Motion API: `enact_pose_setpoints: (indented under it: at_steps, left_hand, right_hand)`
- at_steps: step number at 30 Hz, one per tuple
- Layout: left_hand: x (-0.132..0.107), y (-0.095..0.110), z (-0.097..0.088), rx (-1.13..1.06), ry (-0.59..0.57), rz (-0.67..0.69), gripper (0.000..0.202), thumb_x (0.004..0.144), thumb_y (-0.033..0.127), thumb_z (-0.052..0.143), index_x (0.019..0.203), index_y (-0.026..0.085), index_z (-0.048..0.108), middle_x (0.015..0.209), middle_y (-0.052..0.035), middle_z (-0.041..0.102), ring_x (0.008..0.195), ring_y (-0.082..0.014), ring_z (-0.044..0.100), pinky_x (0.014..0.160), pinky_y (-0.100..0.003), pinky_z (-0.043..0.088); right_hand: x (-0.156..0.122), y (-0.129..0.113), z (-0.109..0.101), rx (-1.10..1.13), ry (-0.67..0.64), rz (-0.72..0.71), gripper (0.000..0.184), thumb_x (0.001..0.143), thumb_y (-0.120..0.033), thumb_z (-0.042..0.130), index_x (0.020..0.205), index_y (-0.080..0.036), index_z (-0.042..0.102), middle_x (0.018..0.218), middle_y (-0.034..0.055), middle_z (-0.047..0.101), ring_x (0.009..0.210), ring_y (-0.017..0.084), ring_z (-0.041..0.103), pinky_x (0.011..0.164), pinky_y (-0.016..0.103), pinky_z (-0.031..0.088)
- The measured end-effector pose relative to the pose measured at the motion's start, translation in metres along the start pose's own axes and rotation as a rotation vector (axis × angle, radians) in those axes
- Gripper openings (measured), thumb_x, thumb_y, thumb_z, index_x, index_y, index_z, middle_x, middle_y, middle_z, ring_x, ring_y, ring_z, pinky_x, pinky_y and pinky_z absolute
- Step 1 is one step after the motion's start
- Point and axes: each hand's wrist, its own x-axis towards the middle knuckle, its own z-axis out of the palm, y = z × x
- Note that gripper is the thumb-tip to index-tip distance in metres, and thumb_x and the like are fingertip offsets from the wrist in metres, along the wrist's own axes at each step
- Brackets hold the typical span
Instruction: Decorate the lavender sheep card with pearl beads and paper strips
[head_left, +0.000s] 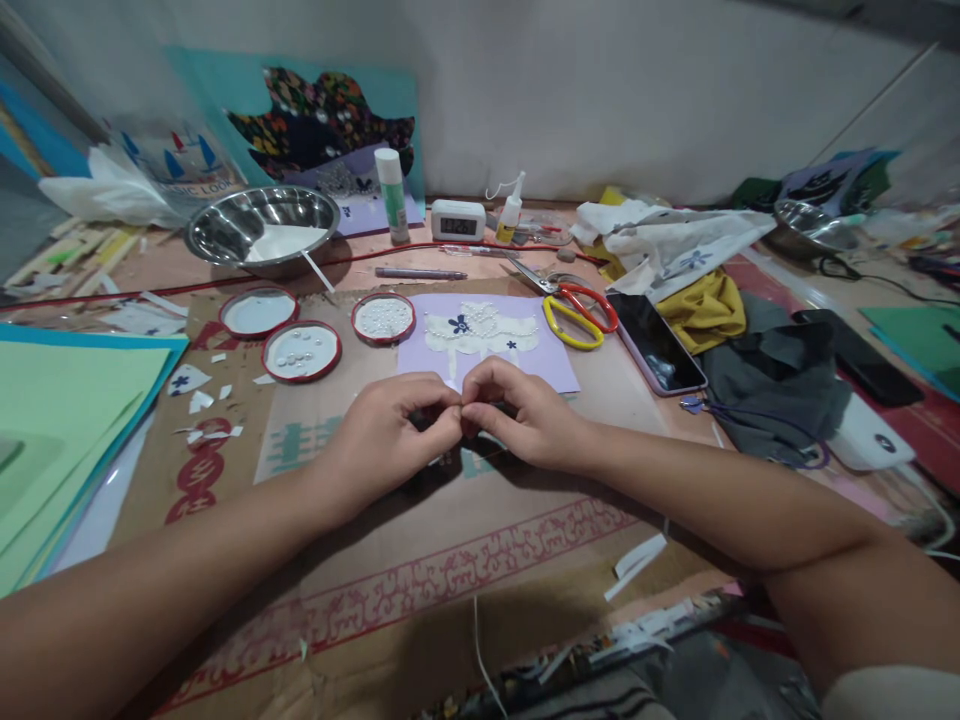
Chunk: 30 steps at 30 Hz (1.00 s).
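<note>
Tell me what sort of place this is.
Probably a home craft table: scissors, a glue stick, lids of pearl beads and stacked coloured paper lie on or around a cardboard work mat.

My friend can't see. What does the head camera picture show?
A person's left hand and right hand pinch fingertips together over brown printed cardboard, hiding anything they hold. Behind them lie a lilac paper card with white lace, red-rimmed round lids of pearl beads and red-and-yellow-handled scissors.

L hand [390,430] & R hand [525,415] curled, fingertips pinched together at centre, both forearms angled inward
</note>
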Motion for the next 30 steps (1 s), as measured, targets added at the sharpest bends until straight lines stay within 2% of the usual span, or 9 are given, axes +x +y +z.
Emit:
enact_pose_setpoints:
  at_steps: [3,8,11,17,20,24,30]
  left_hand:
    - [-0.0001,0.0002,-0.0006,-0.016,-0.004,-0.015,0.022,0.088,0.020,0.052,0.070,0.018,0.064,0.068,0.0032,0.065,0.067,-0.0118,0.058,0.067,-0.023,0.042]
    - [0.0002,0.0009,-0.0027,-0.106,-0.069,-0.015,0.024,0.095,0.024,0.047,0.081,0.019,0.066,0.079,0.0016,0.067,0.077,-0.0139,0.062,0.074,-0.025,0.045]
    - [0.0001,0.0014,-0.0039,-0.113,-0.073,0.004,0.027,0.097,0.024,0.044,0.085,0.018,0.067,0.085,-0.0002,0.069,0.082,-0.0148,0.062,0.078,-0.026,0.045]
    - [-0.0003,-0.0002,-0.0042,-0.085,-0.060,0.044,0.025,0.098,0.027,0.048,0.083,0.017,0.066,0.080,0.0009,0.066,0.077,-0.0133,0.061,0.074,-0.024,0.044]
    - [-0.0008,-0.0018,-0.0041,-0.053,-0.048,0.051,0.024,0.096,0.024,0.048,0.080,0.017,0.064,0.077,0.0015,0.065,0.073,-0.0124,0.059,0.071,-0.023,0.043]
    - [-0.0009,-0.0017,-0.0045,-0.007,-0.003,0.058,0.022,0.090,0.019,0.049,0.071,0.017,0.060,0.070,0.0025,0.061,0.068,-0.0112,0.056,0.067,-0.022,0.041]
    - [0.0007,-0.0013,-0.0017,0.019,0.023,0.045,0.023,0.087,0.019,0.049,0.066,0.017,0.058,0.067,0.0027,0.060,0.065,-0.0113,0.054,0.064,-0.023,0.039]
  right_hand:
    - [0.0004,0.0017,0.0002,0.068,0.002,0.029,0.007,0.094,-0.019,0.055,0.097,-0.021,0.049,0.082,-0.0018,0.061,0.074,0.011,0.062,0.070,0.026,0.050]
    - [0.0019,0.0050,0.0007,0.342,-0.009,0.126,0.010,0.097,-0.026,0.056,0.097,-0.021,0.048,0.076,-0.0026,0.063,0.070,0.012,0.065,0.068,0.026,0.053]
    - [0.0023,0.0046,0.0003,0.401,-0.016,0.139,0.014,0.096,-0.029,0.058,0.096,-0.021,0.047,0.076,-0.0022,0.064,0.070,0.011,0.065,0.068,0.027,0.054]
    - [0.0035,0.0035,-0.0006,0.390,0.000,0.141,0.016,0.094,-0.031,0.063,0.093,-0.021,0.050,0.073,-0.0037,0.063,0.067,0.011,0.064,0.065,0.024,0.053]
    - [0.0029,0.0032,-0.0005,0.384,0.003,0.150,0.013,0.093,-0.029,0.062,0.092,-0.020,0.052,0.074,-0.0030,0.063,0.066,0.010,0.063,0.065,0.024,0.053]
    - [0.0002,0.0023,0.0001,0.281,-0.001,0.126,0.006,0.094,-0.023,0.059,0.095,-0.020,0.054,0.079,-0.0016,0.064,0.071,0.011,0.064,0.067,0.025,0.053]
    - [-0.0005,-0.0013,0.0013,0.150,0.010,0.052,0.006,0.093,-0.019,0.058,0.095,-0.020,0.052,0.082,-0.0022,0.061,0.073,0.010,0.062,0.068,0.024,0.050]
